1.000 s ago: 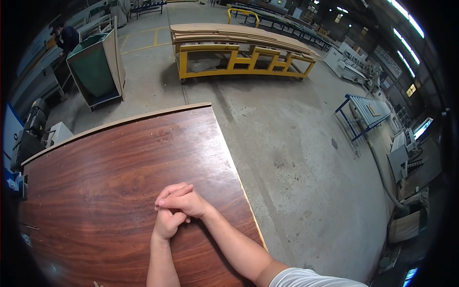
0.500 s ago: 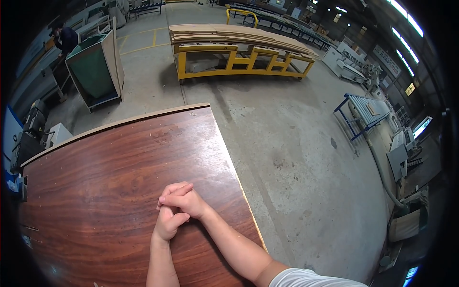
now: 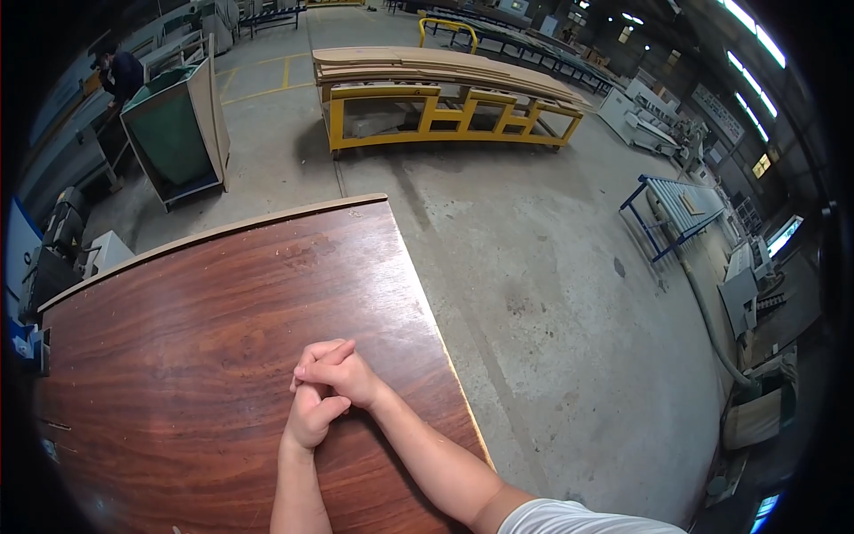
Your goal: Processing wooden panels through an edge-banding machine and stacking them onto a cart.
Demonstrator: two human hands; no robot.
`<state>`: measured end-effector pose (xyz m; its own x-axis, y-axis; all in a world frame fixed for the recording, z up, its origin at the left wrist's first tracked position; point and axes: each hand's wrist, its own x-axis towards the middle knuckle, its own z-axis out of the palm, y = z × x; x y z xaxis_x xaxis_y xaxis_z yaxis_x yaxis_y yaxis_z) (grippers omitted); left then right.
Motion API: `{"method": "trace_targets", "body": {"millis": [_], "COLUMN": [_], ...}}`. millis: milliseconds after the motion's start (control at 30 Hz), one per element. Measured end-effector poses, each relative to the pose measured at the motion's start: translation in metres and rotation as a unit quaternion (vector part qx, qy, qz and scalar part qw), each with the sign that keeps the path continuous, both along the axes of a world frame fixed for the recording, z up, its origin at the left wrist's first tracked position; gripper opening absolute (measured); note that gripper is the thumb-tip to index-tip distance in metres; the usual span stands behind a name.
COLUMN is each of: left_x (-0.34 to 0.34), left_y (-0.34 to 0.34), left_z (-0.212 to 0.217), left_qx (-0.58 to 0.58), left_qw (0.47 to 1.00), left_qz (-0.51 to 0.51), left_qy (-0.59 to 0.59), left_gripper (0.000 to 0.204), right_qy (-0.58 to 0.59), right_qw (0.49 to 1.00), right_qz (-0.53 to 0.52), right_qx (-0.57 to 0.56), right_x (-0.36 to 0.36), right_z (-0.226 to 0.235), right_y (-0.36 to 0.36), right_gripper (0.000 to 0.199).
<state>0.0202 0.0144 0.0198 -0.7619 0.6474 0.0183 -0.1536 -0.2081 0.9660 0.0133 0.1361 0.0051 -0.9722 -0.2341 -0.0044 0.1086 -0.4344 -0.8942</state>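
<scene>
My left hand (image 3: 313, 416) and my right hand (image 3: 354, 378) are clasped together, fingers folded into each other. They rest over a table (image 3: 205, 338) with a glossy reddish-brown wood-grain top, near its right edge. Both hands are closed, and no object shows between them. The left thumb lies bent toward the right wrist. Where the fingers interlock, some of them are hidden.
A thin wooden strip (image 3: 222, 233) runs along the table's far edge. Beyond stand a yellow cart (image 3: 427, 132) stacked with brown boards (image 3: 445, 67) and a green-lined bin (image 3: 173, 138). At left a person (image 3: 123, 73) bends over. A blue-framed roller table (image 3: 680, 209) stands right.
My hands stay clasped in the same spot on the table. The whole view has shifted very slightly.
</scene>
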Motion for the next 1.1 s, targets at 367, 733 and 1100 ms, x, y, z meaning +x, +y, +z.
{"method": "trace_targets", "body": {"millis": [367, 733, 1100], "left_x": [0.002, 0.0, 0.003], "left_y": [0.001, 0.0, 0.004], "left_z": [-0.002, 0.006, 0.002], "left_qx": [-0.018, -0.009, -0.026], "left_qw": [0.999, 1.0, 0.999], "left_qz": [0.021, 0.014, 0.017], "left_qy": [0.016, 0.011, -0.015], "left_gripper": [0.075, 0.068, 0.076], "right_qy": [0.003, 0.007, -0.001], "right_qw": [1.0, 1.0, 1.0], "right_qz": [-0.017, -0.017, -0.015], "right_qx": [-0.005, -0.01, -0.019], "right_x": [0.003, 0.0, 0.003], "right_z": [0.002, -0.001, 0.0], "right_y": [-0.002, -0.004, 0.0], "right_gripper": [0.016, 0.014, 0.014]}}
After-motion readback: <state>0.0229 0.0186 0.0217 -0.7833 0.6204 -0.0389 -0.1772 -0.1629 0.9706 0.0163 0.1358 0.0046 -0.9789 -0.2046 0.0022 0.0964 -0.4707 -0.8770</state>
